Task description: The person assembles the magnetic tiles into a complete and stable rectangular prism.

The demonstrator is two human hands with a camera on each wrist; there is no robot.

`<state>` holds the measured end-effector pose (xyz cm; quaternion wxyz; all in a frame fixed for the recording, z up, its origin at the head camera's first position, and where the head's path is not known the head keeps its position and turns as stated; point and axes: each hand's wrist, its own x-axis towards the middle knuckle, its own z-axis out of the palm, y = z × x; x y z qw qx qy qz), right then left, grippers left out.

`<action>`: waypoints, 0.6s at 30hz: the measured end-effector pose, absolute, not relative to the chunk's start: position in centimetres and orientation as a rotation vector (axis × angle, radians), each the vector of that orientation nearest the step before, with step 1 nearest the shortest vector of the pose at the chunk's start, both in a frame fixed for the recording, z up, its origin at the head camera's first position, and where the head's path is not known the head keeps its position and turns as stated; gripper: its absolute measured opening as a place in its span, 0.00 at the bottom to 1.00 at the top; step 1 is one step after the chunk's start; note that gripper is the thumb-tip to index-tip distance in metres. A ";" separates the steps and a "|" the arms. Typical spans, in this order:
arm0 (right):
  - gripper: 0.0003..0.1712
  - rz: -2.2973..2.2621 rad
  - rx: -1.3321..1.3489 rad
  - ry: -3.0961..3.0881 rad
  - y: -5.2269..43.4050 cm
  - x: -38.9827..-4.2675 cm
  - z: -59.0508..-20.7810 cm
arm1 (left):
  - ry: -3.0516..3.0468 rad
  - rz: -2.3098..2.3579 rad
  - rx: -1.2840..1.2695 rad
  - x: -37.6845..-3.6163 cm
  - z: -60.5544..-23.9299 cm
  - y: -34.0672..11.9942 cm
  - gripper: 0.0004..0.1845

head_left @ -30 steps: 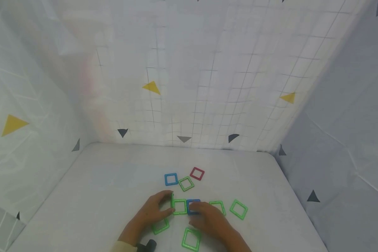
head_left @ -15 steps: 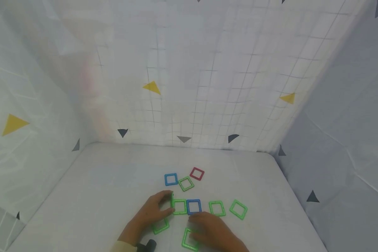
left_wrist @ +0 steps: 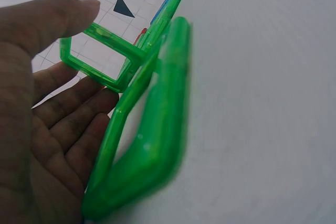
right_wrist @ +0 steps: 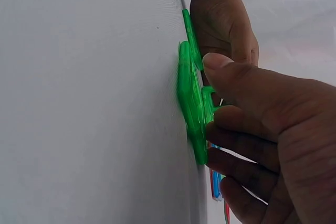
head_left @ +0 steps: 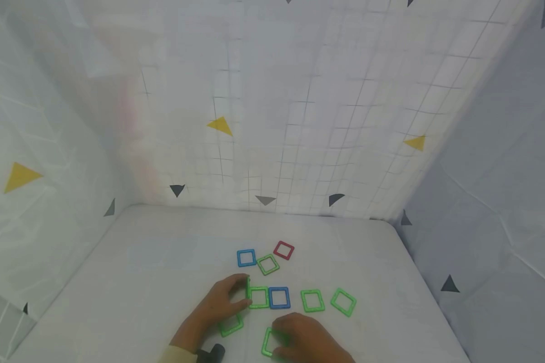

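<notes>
My left hand (head_left: 222, 302) pinches an upright green square plastic frame (left_wrist: 94, 73) between thumb and fingers. Its lower edge meets a flat green square frame (head_left: 259, 306), and a blue square frame (head_left: 279, 307) lies against that one's right side. Over the near green square frame (head_left: 266, 343) is my right hand (head_left: 306, 338), covering its right part. In the right wrist view the thumb and fingers are spread apart, fingertips (right_wrist: 211, 129) right at this frame's edge. Another green frame (head_left: 231, 331) lies partly under my left hand.
Farther back on the white table (head_left: 163, 242) lie a blue frame (head_left: 247, 265), a green frame (head_left: 272, 271) and a red frame (head_left: 279, 244). To the right are two more green frames, one (head_left: 313, 309) nearer than the other (head_left: 338, 295). White sheeting (head_left: 272, 101) encloses the table.
My right hand has left the blue frame in the row and moved toward me, onto the near green frame. My left hand stays in place with the upright green frame.
</notes>
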<state>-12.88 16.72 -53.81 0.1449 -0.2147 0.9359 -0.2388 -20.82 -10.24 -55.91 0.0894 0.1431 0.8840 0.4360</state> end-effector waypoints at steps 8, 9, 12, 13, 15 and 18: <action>0.25 -0.697 -0.478 2.662 16.5 -12.1 -53.4 | 2.622 1.297 0.429 -20.8 -56.0 -10.2 0.37; 0.26 -0.704 -0.452 2.657 16.4 -11.9 -53.4 | 2.622 1.298 0.434 -20.8 -56.0 -10.2 0.37; 0.29 -0.707 -0.415 2.661 16.3 -11.6 -53.6 | 2.626 1.304 0.446 -20.7 -55.9 -10.2 0.37; 0.30 -0.705 -0.411 2.664 16.2 -11.5 -53.7 | 2.628 1.307 0.451 -20.7 -55.9 -10.2 0.37; 0.32 -0.697 -0.415 2.669 16.1 -11.3 -53.8 | 2.629 1.312 0.459 -20.7 -56.0 -10.3 0.37; 0.35 -0.657 -0.448 2.681 16.0 -11.2 -53.9 | 2.634 1.309 0.465 -20.8 -56.1 -10.3 0.37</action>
